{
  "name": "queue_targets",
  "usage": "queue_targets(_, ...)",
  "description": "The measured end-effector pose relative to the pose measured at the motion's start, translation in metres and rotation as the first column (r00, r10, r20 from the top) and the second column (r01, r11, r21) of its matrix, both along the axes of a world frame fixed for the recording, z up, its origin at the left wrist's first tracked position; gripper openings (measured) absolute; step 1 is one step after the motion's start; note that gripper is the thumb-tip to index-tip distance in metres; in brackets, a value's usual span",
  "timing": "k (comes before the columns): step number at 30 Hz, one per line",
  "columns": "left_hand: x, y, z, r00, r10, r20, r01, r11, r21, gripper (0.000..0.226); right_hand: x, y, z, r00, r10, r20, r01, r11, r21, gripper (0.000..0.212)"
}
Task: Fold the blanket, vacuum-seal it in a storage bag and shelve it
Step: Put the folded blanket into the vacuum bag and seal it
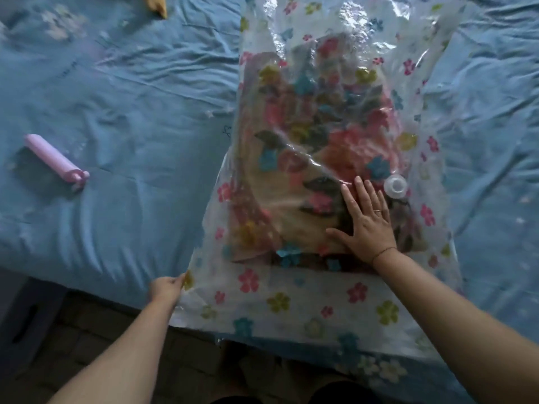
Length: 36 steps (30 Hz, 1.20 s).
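A clear storage bag [291, 301] printed with coloured flowers lies on the blue bed, its near end hanging over the bed's front edge. Inside it sits the folded floral blanket [315, 135]. A round white valve [395, 185] shows on the bag's top. My right hand [364, 223] presses flat on the bag over the blanket, fingers spread, just left of the valve. My left hand [167, 287] pinches the bag's near left edge.
A pink hand pump [55, 158] lies on the blue bed sheet [131, 112] to the left. A tan object [156, 4] pokes in at the top edge. Dark tiled floor shows below the bed's front edge.
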<state>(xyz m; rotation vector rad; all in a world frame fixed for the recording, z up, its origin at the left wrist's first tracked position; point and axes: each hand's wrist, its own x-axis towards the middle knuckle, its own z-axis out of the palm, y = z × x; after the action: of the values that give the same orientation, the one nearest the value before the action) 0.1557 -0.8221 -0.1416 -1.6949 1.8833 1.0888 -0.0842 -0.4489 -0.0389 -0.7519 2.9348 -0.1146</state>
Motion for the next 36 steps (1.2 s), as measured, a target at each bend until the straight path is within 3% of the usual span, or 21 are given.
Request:
queue_targets(3,-0.014,0.004,0.017,0.993,-0.117,0.03,0.121,0.979,-0.164,0.042,0.008,-0.006,0.004,0.998,-0.062,-0.03,0.062,0.998,-0.004,0.098)
queue_targets(5,-0.049,0.013,0.039,0.978,-0.175,-0.115,0.155,0.974,-0.167,0.051,0.021,-0.009,0.006,0.993,-0.086,-0.077,0.084,0.996,-0.029,0.099)
queue_targets(8,-0.108,0.03,0.066,0.896,-0.248,-0.368,0.245,0.968,-0.055,0.084,0.048,-0.01,-0.003,0.99,-0.01,-0.141,0.013,1.0,0.019,0.1)
queue_targets(10,-0.14,0.042,0.083,0.845,-0.375,-0.382,0.342,0.927,-0.154,0.105,0.054,-0.011,-0.01,0.99,-0.045,-0.132,0.051,0.998,0.042,0.1)
queue_targets(11,-0.152,0.05,0.091,0.791,-0.506,-0.345,0.42,0.858,-0.295,0.111,0.051,-0.013,-0.013,0.99,-0.08,-0.115,0.086,0.995,0.046,0.101)
queue_targets(13,-0.175,0.073,0.107,0.546,-0.79,-0.279,0.574,0.595,-0.563,0.111,0.039,-0.02,-0.015,0.991,-0.124,-0.059,0.128,0.989,0.076,0.103)
queue_targets(15,-0.19,0.098,0.108,0.277,-0.948,-0.159,0.66,0.308,-0.685,0.108,0.025,-0.029,-0.017,0.989,-0.146,-0.013,0.146,0.983,0.112,0.103)
queue_targets(16,-0.191,0.106,0.1,0.207,-0.974,-0.087,0.69,0.209,-0.693,0.107,0.017,-0.034,-0.018,0.987,-0.159,-0.002,0.158,0.98,0.121,0.102)
queue_targets(18,-0.187,0.109,0.076,0.204,-0.979,0.0,0.741,0.154,-0.654,0.107,-0.003,-0.047,-0.021,0.981,-0.193,-0.02,0.194,0.974,0.116,0.101)
queue_targets(21,-0.185,0.098,0.056,0.292,-0.955,0.048,0.745,0.196,-0.638,0.104,-0.039,-0.072,-0.024,0.976,-0.215,-0.04,0.218,0.97,0.105,0.11)
queue_targets(25,-0.228,0.097,0.073,0.335,-0.925,0.18,0.86,0.222,-0.459,0.097,-0.083,-0.092,-0.025,0.981,-0.194,-0.019,0.194,0.967,0.164,0.108)
queue_targets(29,-0.275,0.091,0.089,0.346,-0.914,0.211,0.871,0.23,-0.434,0.096,-0.124,-0.105,-0.009,0.981,-0.189,0.028,0.181,0.966,0.186,0.105)
queue_targets(33,-0.271,0.087,0.087,0.292,-0.936,0.196,0.883,0.185,-0.432,0.103,-0.109,-0.08,-0.004,0.992,-0.128,-0.003,0.127,0.981,0.146,0.1)
queue_targets(36,-0.226,0.086,0.056,0.185,-0.961,0.206,0.887,0.073,-0.456,0.125,-0.045,-0.033,-0.037,0.997,-0.045,-0.066,0.053,0.989,0.137,0.097)
